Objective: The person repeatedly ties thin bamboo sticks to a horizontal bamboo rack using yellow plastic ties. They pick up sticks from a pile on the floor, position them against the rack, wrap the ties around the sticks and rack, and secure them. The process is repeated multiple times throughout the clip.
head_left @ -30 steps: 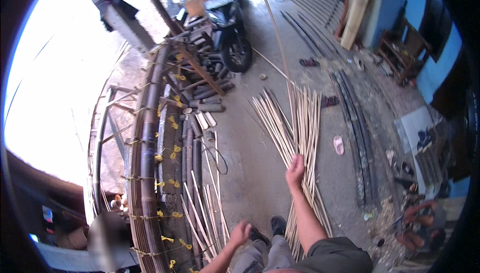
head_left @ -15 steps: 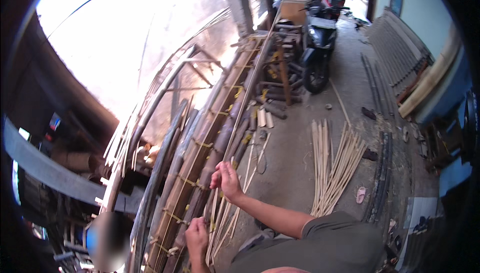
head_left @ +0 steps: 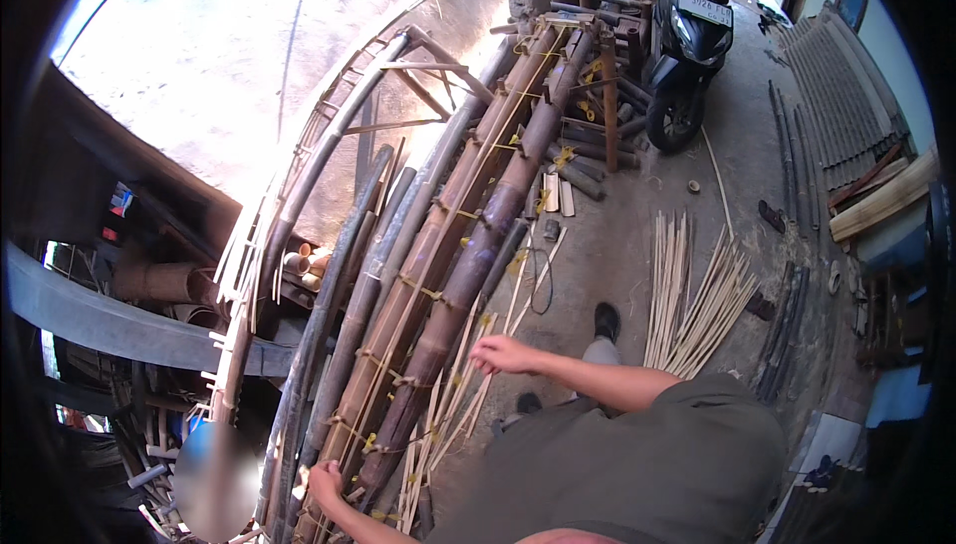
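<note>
Step in hand: seems to be placing or lining up a long, thin, pale bamboo strip (head_left: 430,263) on the rack. Strip lies lengthwise on a thick, light-brown bamboo pole (head_left: 400,307), beside a thick, dark-brown bamboo pole (head_left: 468,280). Thin yellow cord ties (head_left: 435,295) cross the poles at intervals.

Left hand (head_left: 325,484) is low at the near end of the rack, at the light-brown pole. Fingers are bent; too small and partly turned away, so I can't make out whether its grip has the strip's end or just touches the pole. Right hand (head_left: 501,355) hangs right of the dark-brown pole, above slim, pale loose bamboo sticks (head_left: 460,412) leaning along the rack. Its grip is slack, fingers loosely bent, nothing visible inside.

Next move, judging by this pose, calls for the left hand to steady the strip's near end and the right hand to reach back across the dark-brown pole, keeping clear of the ties. More stock: fanned bundle of pale, slender bamboo sticks (head_left: 712,310) on the grey concrete floor (head_left: 597,260), right side, well apart from both hands.
</note>
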`<action>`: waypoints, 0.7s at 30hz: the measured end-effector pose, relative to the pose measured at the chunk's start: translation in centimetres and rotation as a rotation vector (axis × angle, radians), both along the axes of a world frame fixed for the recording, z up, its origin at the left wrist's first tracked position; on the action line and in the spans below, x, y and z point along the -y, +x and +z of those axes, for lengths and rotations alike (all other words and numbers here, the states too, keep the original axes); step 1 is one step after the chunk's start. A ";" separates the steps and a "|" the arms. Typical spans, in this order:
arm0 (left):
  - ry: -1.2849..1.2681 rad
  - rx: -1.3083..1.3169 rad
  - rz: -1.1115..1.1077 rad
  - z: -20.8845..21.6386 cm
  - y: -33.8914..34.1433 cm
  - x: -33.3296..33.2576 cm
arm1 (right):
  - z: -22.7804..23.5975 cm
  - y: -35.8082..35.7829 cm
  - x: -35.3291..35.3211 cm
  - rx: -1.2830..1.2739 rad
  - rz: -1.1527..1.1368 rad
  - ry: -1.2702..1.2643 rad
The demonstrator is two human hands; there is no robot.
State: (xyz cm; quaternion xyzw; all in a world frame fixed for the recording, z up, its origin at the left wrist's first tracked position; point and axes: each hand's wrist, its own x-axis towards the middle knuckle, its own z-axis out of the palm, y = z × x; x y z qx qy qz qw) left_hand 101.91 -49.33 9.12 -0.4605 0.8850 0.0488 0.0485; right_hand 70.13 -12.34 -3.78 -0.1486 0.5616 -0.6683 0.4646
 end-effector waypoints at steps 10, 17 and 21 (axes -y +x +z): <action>0.164 -0.357 -0.335 2.4 -39.2 -18.0 | -2.5 -21.6 -25.4 -0.097 -0.222 0.291; 0.259 -0.521 -0.606 6.6 -63.7 -29.8 | -0.2 -36.2 -36.9 -0.102 -0.536 0.259; 0.392 -0.529 -0.675 6.5 -75.7 -34.7 | -0.7 -42.4 -39.0 -0.012 -0.688 0.257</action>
